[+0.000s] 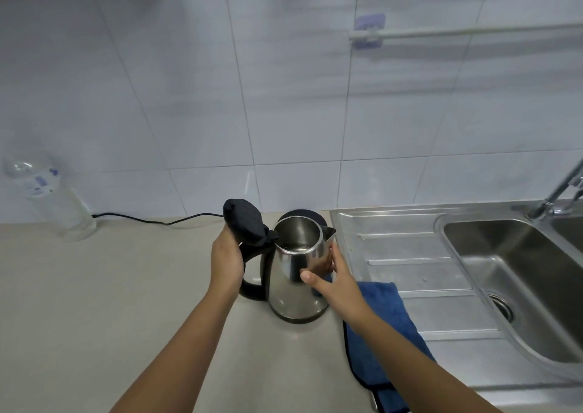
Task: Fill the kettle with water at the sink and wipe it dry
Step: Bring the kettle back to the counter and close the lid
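A steel kettle [291, 280] with a black handle stands upright on the beige counter, a little left of the sink. Its black lid [244, 222] is flipped open and a bit of water shows inside. My left hand [225, 259] grips the top of the handle, just under the lid. My right hand [331, 278] is pressed against the kettle's right side, thumb on the front of the body. A blue cloth [383, 321] lies on the counter edge beneath my right forearm, partly covered by it.
The steel sink basin [517, 286] with its drainboard [407, 255] fills the right side; the tap [555, 192] rises at the far right. The kettle's black base [310, 214] and cord [151, 220] sit behind it. A clear plastic bottle [47, 195] stands at the left by the tiled wall.
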{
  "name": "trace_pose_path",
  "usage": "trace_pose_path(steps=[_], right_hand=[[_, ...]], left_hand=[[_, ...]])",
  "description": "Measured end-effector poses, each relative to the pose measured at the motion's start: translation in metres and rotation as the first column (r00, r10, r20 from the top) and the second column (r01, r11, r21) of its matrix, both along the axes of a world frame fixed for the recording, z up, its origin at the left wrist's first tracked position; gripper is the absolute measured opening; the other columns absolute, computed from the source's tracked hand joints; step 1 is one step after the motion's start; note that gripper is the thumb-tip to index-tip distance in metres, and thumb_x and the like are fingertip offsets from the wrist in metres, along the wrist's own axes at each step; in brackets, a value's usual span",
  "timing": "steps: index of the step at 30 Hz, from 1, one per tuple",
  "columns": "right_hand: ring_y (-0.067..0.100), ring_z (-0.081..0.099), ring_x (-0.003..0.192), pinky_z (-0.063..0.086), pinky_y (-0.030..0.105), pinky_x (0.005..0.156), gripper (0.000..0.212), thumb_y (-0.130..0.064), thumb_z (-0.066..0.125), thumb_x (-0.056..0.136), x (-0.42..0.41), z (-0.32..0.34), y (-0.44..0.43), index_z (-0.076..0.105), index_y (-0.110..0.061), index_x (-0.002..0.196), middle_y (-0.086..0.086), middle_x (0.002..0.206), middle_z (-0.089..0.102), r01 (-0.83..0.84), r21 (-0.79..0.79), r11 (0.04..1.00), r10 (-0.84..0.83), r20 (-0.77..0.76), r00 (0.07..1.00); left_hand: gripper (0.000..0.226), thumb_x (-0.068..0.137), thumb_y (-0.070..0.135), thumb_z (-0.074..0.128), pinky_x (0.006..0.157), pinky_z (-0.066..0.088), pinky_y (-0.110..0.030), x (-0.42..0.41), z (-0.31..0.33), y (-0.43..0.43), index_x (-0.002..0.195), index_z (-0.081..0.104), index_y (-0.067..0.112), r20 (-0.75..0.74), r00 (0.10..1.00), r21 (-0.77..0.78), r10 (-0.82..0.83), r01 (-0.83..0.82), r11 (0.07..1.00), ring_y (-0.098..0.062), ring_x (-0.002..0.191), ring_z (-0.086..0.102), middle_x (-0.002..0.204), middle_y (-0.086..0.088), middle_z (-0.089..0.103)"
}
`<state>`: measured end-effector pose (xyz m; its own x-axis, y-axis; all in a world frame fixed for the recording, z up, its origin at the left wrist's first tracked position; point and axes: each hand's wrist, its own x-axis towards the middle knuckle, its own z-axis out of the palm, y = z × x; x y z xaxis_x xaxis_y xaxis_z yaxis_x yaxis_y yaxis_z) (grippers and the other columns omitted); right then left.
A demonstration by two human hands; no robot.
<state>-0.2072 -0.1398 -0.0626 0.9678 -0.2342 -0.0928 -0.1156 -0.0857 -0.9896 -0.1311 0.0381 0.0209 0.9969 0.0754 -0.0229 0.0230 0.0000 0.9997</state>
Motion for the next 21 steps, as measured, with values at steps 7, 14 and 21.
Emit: trace_pose_path(steps=[7, 14, 21], right_hand=[[0.004, 0.051, 0.130, 0.041, 0.017, 0.098, 0.073, -0.030, 0.082, 0.088, 0.003, -0.013, -0.001, 0.034, -0.052, 0.139, -0.028, 0.131, 0.055, 0.021, -0.027, 0.999, -0.020, 0.018, 1.000], [-0.011, 0.050, 0.119, 0.043, 0.007, 0.085, 0.070, -0.035, 0.081, 0.087, 0.002, -0.014, -0.002, 0.038, -0.048, 0.140, -0.030, 0.128, 0.056, 0.024, -0.027, 0.999, -0.024, 0.029, 0.999], [-0.014, 0.049, 0.114, 0.041, 0.004, 0.081, 0.068, -0.032, 0.079, 0.089, 0.000, -0.013, -0.001, 0.036, -0.048, 0.140, -0.034, 0.124, 0.053, 0.026, -0.031, 0.999, -0.026, 0.022, 0.999]], left_hand=[[0.038, 0.093, 0.043, 0.036, 0.077, 0.045, -0.033, 0.010, 0.009, -0.014, 0.073, 0.061, 0.022, 0.107, 0.986, 0.171, -0.127, 0.107, 0.979, -0.014, 0.079, 0.060, 0.077, 0.008, 0.065], [0.032, 0.090, 0.048, 0.046, 0.080, 0.054, -0.046, 0.015, 0.022, -0.026, 0.072, 0.066, 0.032, 0.083, 0.964, 0.310, -0.252, 0.215, 0.926, -0.015, 0.076, 0.062, 0.066, 0.015, 0.064], [0.035, 0.088, 0.053, 0.049, 0.076, 0.049, -0.027, 0.021, 0.021, -0.040, 0.101, 0.069, 0.028, 0.067, 0.941, 0.544, -0.331, 0.244, 0.803, -0.010, 0.091, 0.063, 0.094, 0.007, 0.071]])
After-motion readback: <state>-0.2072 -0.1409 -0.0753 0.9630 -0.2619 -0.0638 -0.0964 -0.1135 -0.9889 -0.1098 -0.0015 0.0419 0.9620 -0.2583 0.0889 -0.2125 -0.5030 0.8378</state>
